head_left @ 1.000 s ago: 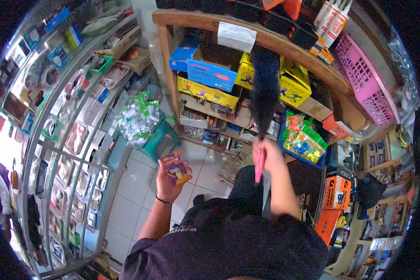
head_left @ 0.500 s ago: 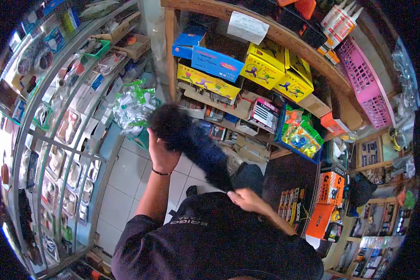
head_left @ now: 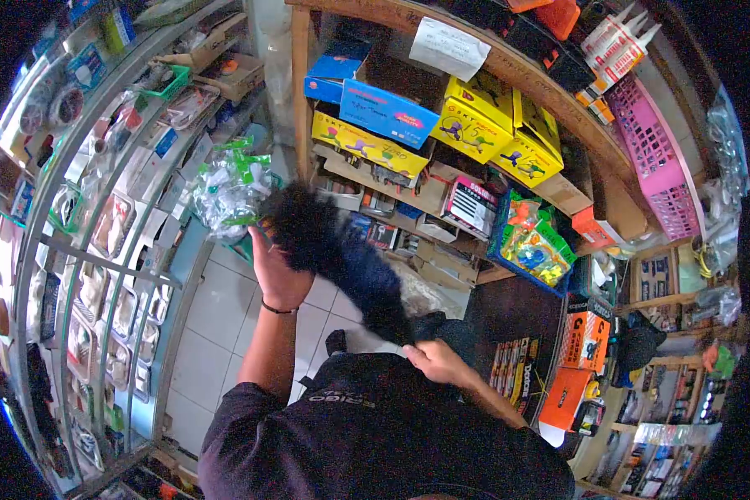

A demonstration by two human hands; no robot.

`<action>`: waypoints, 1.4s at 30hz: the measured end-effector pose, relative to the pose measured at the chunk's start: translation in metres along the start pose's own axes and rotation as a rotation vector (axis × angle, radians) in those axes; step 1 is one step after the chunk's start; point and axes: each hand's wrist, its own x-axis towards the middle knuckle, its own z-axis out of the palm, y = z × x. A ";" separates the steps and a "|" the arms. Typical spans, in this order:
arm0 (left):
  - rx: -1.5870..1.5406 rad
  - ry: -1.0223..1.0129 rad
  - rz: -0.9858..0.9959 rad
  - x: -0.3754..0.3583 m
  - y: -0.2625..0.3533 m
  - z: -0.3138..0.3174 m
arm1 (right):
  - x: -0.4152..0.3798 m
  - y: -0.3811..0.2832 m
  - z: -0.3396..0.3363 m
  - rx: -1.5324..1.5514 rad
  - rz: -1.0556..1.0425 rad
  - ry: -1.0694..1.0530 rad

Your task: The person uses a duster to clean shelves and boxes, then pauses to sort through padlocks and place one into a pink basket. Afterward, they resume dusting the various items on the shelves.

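Observation:
A dark, fluffy feather duster [head_left: 354, 271] slants across the middle of the view, bushy end up and to the left. My left hand [head_left: 281, 275], with a dark band at its wrist, is cupped against the bushy end. Its thumb side shows, while most of its fingers are hidden behind the feathers. Down by my shirt, my right hand [head_left: 439, 362] is closed around the narrow end of the duster. Just beyond my left hand are clear plastic packets with green tops [head_left: 229, 192].
A glass display case [head_left: 112, 267] with packaged goods runs along the left. Ahead, a wooden shelf holds a blue box [head_left: 392, 112], yellow boxes [head_left: 475, 121] and a blue basket [head_left: 532, 250] of bagged items. Orange boxes [head_left: 567, 396] are stacked at right; floor tiles [head_left: 217, 321] show below.
My left hand and the bushy end of the duster have shifted slightly left and down. My right hand stays at the narrow end. The view has moved a little.

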 end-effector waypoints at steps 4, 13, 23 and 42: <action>0.103 -0.360 -0.133 0.011 0.004 -0.027 | 0.000 0.004 -0.004 0.002 0.009 0.024; 0.090 -0.115 -0.050 0.000 0.003 0.000 | 0.005 0.004 -0.009 0.087 0.069 -0.018; 0.181 -0.010 0.100 -0.022 0.005 0.029 | 0.007 0.000 -0.016 -0.146 -0.140 -0.096; -0.019 -0.587 -0.116 0.004 -0.016 -0.017 | -0.005 0.030 -0.041 -0.148 -0.232 -0.074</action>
